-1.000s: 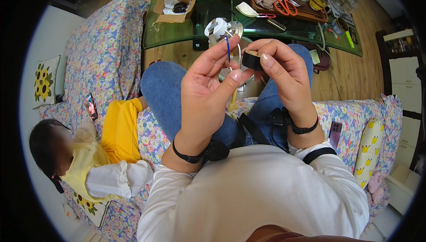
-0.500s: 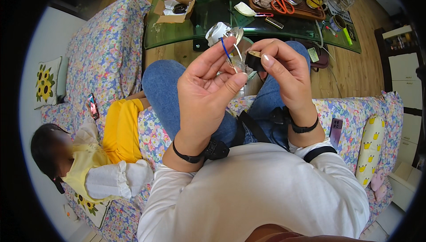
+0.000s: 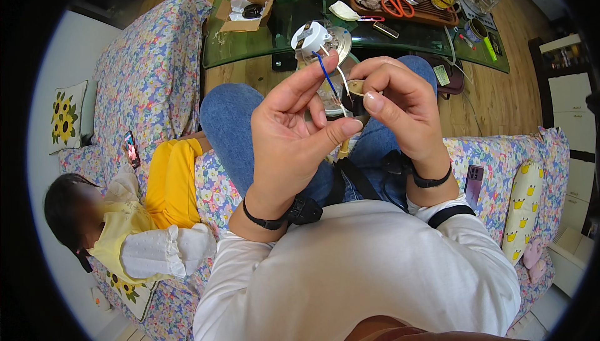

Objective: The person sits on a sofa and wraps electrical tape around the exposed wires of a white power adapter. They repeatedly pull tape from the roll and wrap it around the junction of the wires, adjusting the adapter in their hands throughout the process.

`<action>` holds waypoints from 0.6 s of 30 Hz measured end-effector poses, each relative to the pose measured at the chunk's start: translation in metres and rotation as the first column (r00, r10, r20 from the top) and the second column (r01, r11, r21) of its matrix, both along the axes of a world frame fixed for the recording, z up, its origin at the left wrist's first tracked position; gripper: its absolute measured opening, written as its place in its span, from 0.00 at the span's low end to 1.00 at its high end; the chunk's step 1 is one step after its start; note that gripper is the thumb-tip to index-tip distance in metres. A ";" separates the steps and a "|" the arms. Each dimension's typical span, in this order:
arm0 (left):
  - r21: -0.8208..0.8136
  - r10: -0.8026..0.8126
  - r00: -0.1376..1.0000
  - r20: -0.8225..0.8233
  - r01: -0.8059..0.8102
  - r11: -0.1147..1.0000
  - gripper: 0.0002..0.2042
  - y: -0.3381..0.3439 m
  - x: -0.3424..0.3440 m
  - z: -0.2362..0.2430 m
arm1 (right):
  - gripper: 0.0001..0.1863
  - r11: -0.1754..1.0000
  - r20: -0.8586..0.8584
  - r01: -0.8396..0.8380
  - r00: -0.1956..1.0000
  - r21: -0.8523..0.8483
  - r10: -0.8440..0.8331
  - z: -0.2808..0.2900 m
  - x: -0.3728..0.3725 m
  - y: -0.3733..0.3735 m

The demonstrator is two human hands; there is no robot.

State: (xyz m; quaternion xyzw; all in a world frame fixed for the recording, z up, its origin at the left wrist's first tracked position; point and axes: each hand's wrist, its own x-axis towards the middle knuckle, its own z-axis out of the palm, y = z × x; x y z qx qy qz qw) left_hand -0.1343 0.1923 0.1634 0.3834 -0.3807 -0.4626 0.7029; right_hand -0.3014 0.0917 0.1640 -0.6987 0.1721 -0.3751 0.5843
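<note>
Blue wire (image 3: 326,76) and white wire (image 3: 342,77) run past the fingers of my left hand (image 3: 289,130). Their bare ends meet close to its thumb tip, where the fingers hold them. In my right hand (image 3: 403,100) is a roll of black tape (image 3: 356,88), pinched by thumb and fingers just right of the wires. The wires lead up to a white round electrical unit (image 3: 310,37) with a shiny metal-looking part (image 3: 340,41) beside it, over the gap between my knees. My hands partly hide what lies below it.
Ahead stands a green glass table (image 3: 287,44) with an open cardboard box (image 3: 247,13), red-handled scissors (image 3: 397,6), a wooden tray (image 3: 431,15) and fruit. To the left, a person (image 3: 134,222) lies on the flowered sofa holding a phone (image 3: 131,148). Another phone (image 3: 474,186) lies at right.
The white unit and its metal part show more fully above my fingers. My left thumb has shifted slightly right, and the tape roll has tilted and come closer to the wires.
</note>
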 end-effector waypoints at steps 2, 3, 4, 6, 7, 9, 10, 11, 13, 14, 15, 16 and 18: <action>-0.017 0.005 1.000 0.008 -0.005 1.000 0.38 0.000 -0.001 0.001 | 0.10 1.000 -0.032 0.004 0.999 -0.016 -0.004 0.000 -0.001 -0.001; -0.014 0.002 1.000 0.003 -0.002 1.000 0.38 0.000 -0.001 0.001 | 0.11 1.000 -0.034 0.003 0.999 -0.026 -0.004 0.000 -0.001 -0.001; -0.011 -0.001 1.000 -0.001 0.001 1.000 0.38 0.000 -0.002 0.001 | 0.11 0.999 -0.036 0.003 0.999 -0.037 -0.004 0.000 -0.001 -0.001; -0.009 -0.010 1.000 -0.002 0.010 1.000 0.38 0.001 -0.004 0.002 | 0.11 0.999 -0.039 -0.002 0.999 -0.035 0.000 0.000 -0.002 -0.001; -0.011 -0.016 1.000 0.003 0.016 1.000 0.39 0.001 -0.004 0.003 | 0.11 1.000 -0.038 -0.006 0.999 -0.023 0.005 0.000 -0.002 -0.001; -0.006 -0.028 1.000 0.003 0.028 1.000 0.39 0.002 -0.004 0.004 | 0.11 1.000 -0.007 -0.021 1.000 0.013 0.021 -0.001 -0.003 -0.002; 0.000 -0.034 0.999 -0.002 0.034 0.999 0.39 0.002 -0.004 0.005 | 0.10 0.999 0.024 -0.033 0.999 0.036 0.032 -0.001 -0.003 -0.002; 0.008 -0.036 0.999 -0.006 0.036 0.999 0.39 0.002 -0.005 0.006 | 0.09 0.997 0.056 -0.046 0.998 0.058 0.043 -0.002 -0.002 -0.003; 0.025 -0.034 0.999 -0.014 0.034 0.999 0.39 0.003 -0.005 0.008 | 0.09 0.998 0.086 -0.063 0.994 0.028 0.061 -0.004 -0.003 -0.005; 0.028 -0.022 1.000 -0.005 0.022 0.999 0.39 0.002 -0.005 0.009 | 0.09 0.997 0.100 -0.072 0.992 0.012 0.071 -0.005 -0.003 -0.006; 0.031 -0.010 1.000 0.004 0.010 0.999 0.40 0.002 -0.005 0.009 | 0.10 0.998 0.121 -0.068 0.990 0.010 0.066 -0.006 -0.003 -0.007; 0.028 0.010 1.000 0.026 -0.010 1.000 0.40 0.001 -0.004 0.010 | 0.10 0.998 0.142 -0.063 0.988 0.009 0.061 -0.007 -0.002 -0.008; 0.013 0.035 0.998 0.053 -0.036 0.999 0.40 0.001 -0.004 0.010 | 0.10 0.998 0.173 -0.068 0.983 0.018 0.064 -0.008 -0.002 -0.009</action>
